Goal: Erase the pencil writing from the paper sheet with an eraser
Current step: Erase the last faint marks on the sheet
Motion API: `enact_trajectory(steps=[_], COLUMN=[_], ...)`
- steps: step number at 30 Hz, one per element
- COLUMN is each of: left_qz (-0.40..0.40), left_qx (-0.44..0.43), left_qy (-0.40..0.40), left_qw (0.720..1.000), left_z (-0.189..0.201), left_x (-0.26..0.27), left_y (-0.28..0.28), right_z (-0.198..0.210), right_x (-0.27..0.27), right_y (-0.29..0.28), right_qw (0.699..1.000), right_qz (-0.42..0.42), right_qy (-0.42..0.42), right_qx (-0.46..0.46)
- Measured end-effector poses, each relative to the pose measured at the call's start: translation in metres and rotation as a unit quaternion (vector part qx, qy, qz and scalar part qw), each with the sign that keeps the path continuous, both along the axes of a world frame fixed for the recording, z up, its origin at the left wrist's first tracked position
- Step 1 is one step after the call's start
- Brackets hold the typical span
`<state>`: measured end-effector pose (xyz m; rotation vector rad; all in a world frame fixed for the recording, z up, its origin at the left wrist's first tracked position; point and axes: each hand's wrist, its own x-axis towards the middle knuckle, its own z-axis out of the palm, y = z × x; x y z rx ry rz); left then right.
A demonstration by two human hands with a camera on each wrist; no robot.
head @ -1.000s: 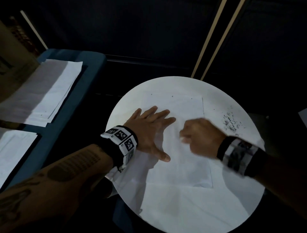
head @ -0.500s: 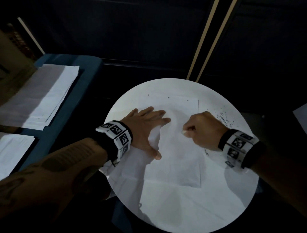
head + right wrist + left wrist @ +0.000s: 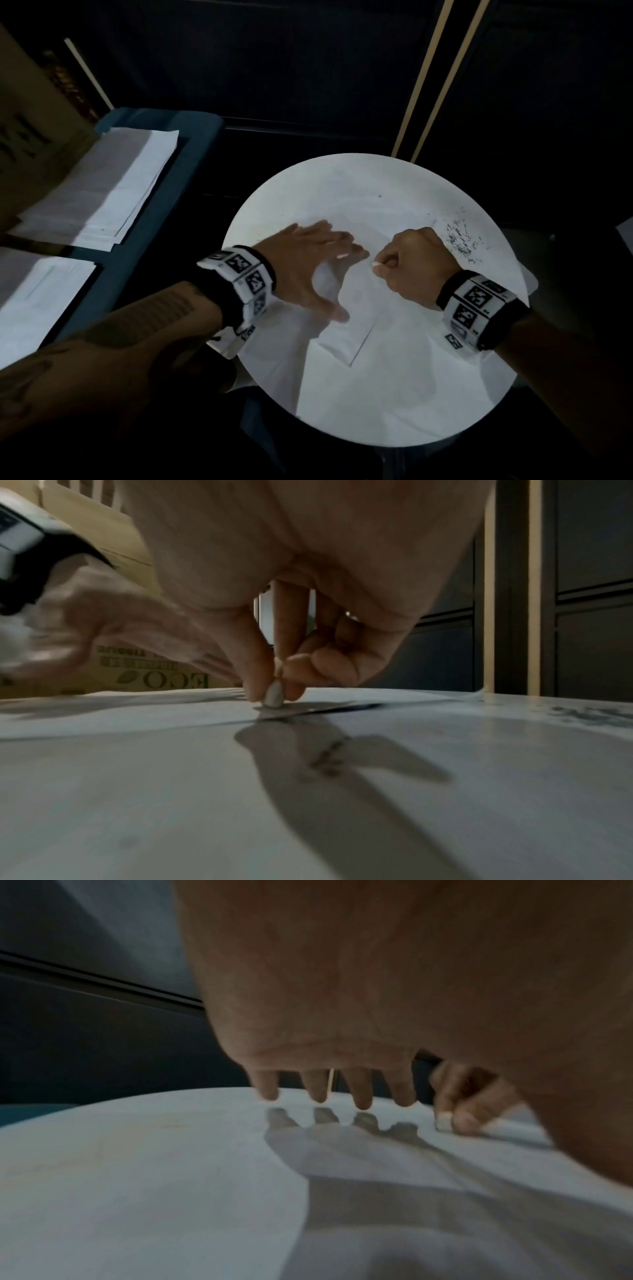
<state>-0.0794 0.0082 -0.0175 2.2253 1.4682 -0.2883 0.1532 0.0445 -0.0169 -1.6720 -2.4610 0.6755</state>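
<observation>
Now right hand (image 3: 412,265) grip pinched on eraser (image 3: 273,696), left hand (image 3: 310,265) spread flat on paper sheet (image 3: 346,318); hard rubbing risks crumpling or tearing sheet.

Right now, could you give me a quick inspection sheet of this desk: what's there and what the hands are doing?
Surface: round white table, lit; room dark.
Job's things: paper sheet lying on the table; small white eraser tip down on it.
Clutter: dark eraser crumbs right of the sheet.
Hands: left hand spread, fingers straight over the sheet; right hand pinches the eraser.
Cables: nothing seen.
Surroundings: paper stacks on a blue surface, cardboard box at left.
</observation>
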Motion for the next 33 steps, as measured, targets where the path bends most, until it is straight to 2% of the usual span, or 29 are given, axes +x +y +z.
enact_trajectory(steps=[1,3,5,7,10,11,14,16,18,19,20,22,23,25,27,28,31,32,33], left_qz=[-0.005,-0.014,-0.017,-0.014,-0.007,-0.008,-0.014,-0.015,-0.014,-0.014,-0.014,-0.016,-0.016,-0.015,-0.014,-0.016,-0.025,-0.025,-0.024], left_qx=[-0.014,-0.01,-0.001,0.002,0.0,0.003,0.003,0.001,0.001,0.0,-0.001,-0.003,0.0,0.004,0.002,0.002,0.002,0.003,0.002], left_qy=[0.031,0.072,0.084,0.075,0.062,0.061,0.074,0.069,0.054,0.051,0.054,0.061,0.059,0.047,0.042,0.046,0.06,0.055,0.049], left_qw=[0.999,0.997,0.996,0.997,0.998,0.998,0.997,0.997,0.998,0.999,0.998,0.998,0.998,0.999,0.999,0.999,0.998,0.998,0.999], left_z=[-0.003,-0.01,-0.013,-0.012,-0.012,-0.012,-0.016,-0.017,-0.017,-0.017,-0.017,-0.018,-0.018,-0.019,-0.017,-0.016,-0.015,-0.015,-0.016], left_x=[0.006,0.012,0.012,0.013,0.013,0.012,0.012,0.011,0.01,0.01,0.01,0.01,0.01,0.009,0.009,0.009,0.009,0.009,0.008], left_y=[-0.004,-0.008,-0.01,-0.01,-0.01,-0.009,-0.009,-0.009,-0.007,-0.007,-0.007,-0.007,-0.007,-0.008,-0.008,-0.008,-0.008,-0.008,-0.009], right_z=[0.0,-0.001,-0.006,-0.006,-0.001,0.0,-0.004,-0.003,-0.003,-0.005,-0.005,-0.012,-0.015,-0.011,-0.01,-0.01,-0.015,-0.014,-0.013], right_x=[-0.004,-0.016,-0.022,-0.019,-0.01,-0.014,-0.028,-0.022,-0.007,-0.006,-0.011,-0.02,-0.019,-0.01,0.002,-0.002,-0.015,-0.014,-0.01], right_y=[-0.005,-0.024,-0.037,-0.021,-0.004,-0.01,-0.038,-0.02,0.003,0.003,-0.006,-0.029,-0.029,-0.002,0.015,0.009,-0.026,-0.022,-0.008], right_qw=[1.0,0.995,0.986,0.988,0.996,0.993,0.968,0.971,0.983,0.984,0.979,0.956,0.951,0.97,0.976,0.972,0.94,0.945,0.959], right_qz=[0.013,0.092,0.156,0.14,0.08,0.103,0.241,0.22,0.161,0.157,0.182,0.285,0.301,0.221,0.189,0.207,0.331,0.319,0.268], right_qy=[0.0,-0.012,-0.037,-0.061,-0.05,-0.047,-0.066,-0.09,-0.074,-0.066,-0.058,-0.049,-0.052,-0.074,-0.077,-0.063,-0.038,-0.047,-0.069], right_qx=[-0.008,-0.032,-0.044,-0.022,0.008,0.015,-0.001,0.032,0.056,0.059,0.065,0.048,0.046,0.065,0.08,0.091,0.068,0.059,0.064])
